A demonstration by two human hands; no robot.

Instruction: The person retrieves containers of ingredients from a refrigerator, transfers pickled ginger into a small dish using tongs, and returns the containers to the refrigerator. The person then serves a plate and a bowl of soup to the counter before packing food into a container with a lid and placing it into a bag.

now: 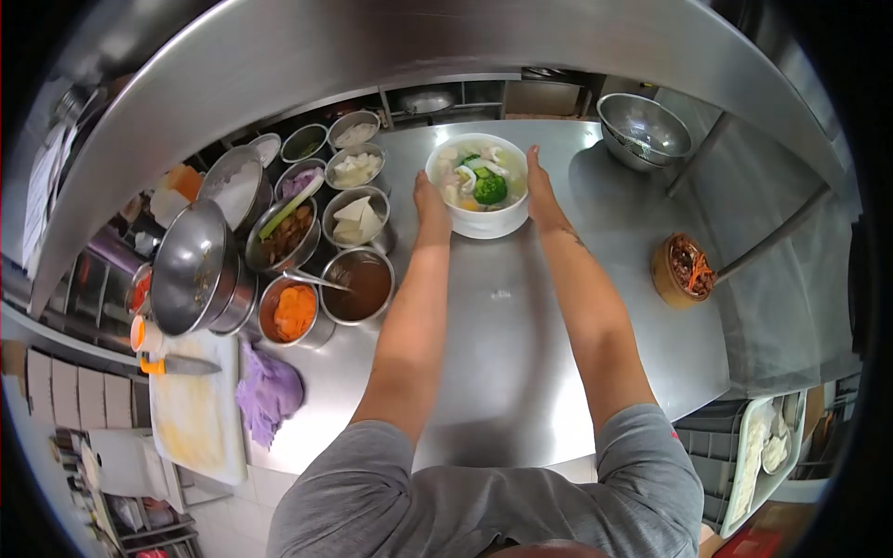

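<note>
Both arms reach forward over the steel counter. A white bowl (pixel 490 223) of soup, with broccoli, white pieces and some green and orange bits, is held between the two palms. My left hand (pixel 431 200) presses against the bowl's left side, and my right hand (pixel 542 191) against its right side, thumb pointing up. Whether the bowl rests on the counter or is slightly raised, I cannot tell. Just left of my left hand stands a metal tub of white slices (pixel 357 221).
Several metal tubs, including brown sauce (pixel 360 286) and sliced carrot (pixel 294 312), fill the left. Beyond them lie a purple cloth (pixel 267 391), a cutting board (pixel 197 414) and a knife (pixel 191 366). Metal colanders (pixel 644 130) and a round container of dark food (pixel 684 270) stand at right.
</note>
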